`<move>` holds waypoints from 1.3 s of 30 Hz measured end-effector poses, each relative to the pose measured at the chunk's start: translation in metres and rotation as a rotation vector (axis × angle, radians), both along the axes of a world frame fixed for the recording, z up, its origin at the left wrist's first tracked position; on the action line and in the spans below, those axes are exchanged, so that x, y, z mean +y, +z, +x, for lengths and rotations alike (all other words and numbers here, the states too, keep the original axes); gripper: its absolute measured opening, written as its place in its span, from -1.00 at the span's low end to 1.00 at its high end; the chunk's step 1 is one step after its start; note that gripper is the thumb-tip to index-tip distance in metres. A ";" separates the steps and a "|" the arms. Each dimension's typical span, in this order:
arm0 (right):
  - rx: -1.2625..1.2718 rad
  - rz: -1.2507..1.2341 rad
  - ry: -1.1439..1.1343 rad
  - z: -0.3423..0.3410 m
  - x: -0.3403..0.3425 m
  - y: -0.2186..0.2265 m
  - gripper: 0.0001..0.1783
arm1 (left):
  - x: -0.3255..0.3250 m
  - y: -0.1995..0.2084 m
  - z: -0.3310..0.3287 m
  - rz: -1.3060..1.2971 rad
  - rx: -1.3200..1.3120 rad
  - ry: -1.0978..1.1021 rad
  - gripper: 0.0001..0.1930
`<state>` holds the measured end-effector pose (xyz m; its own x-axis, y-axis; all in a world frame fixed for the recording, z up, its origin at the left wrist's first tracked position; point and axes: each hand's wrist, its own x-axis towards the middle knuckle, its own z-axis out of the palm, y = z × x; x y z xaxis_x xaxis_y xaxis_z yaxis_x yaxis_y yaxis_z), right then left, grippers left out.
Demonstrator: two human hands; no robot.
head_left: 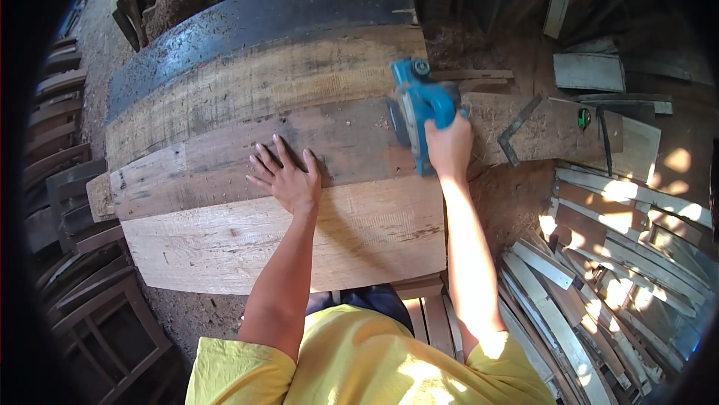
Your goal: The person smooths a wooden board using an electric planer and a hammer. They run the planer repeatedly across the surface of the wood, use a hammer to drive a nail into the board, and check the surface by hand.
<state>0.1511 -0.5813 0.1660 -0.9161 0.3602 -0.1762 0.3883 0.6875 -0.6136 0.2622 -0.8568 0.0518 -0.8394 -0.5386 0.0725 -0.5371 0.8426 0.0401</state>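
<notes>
My right hand (449, 143) is wrapped round the rear handle of a blue electric planer (421, 105). The planer is slightly blurred and sits at the right end of a brown wooden board (344, 143). My left hand (288, 178) lies on that same board with its fingers spread, holding nothing. Nearer to me is a paler board (225, 244); beyond the brown one come a yellowish, rough board (299, 75) and a dark, nearly black board (284, 4). All lie side by side, the planer's underside hidden from view.
To the right, a plank (554, 124) covered in shavings carries a metal square (518, 129) and a small green-and-black tape measure (584, 118). Wood strips (599, 293) pile up at lower right. Along the left lean wooden frames (112, 337) and stacked boards (60, 135).
</notes>
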 end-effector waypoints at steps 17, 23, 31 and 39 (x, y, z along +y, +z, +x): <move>0.162 0.117 0.078 -0.258 -0.062 -0.020 -0.56 | -0.001 0.005 -0.001 0.053 -0.026 0.001 -0.16; 0.167 0.050 0.120 -0.316 -0.044 -0.037 -0.58 | 0.002 0.005 -0.006 0.078 -0.010 -0.009 -0.16; 0.177 -0.067 0.117 -0.127 -0.030 -0.015 -0.68 | -0.004 0.009 -0.001 0.085 -0.034 0.029 -0.14; 0.201 0.043 0.045 -0.145 -0.032 -0.012 -0.66 | 0.002 0.008 -0.006 0.111 -0.033 0.006 -0.14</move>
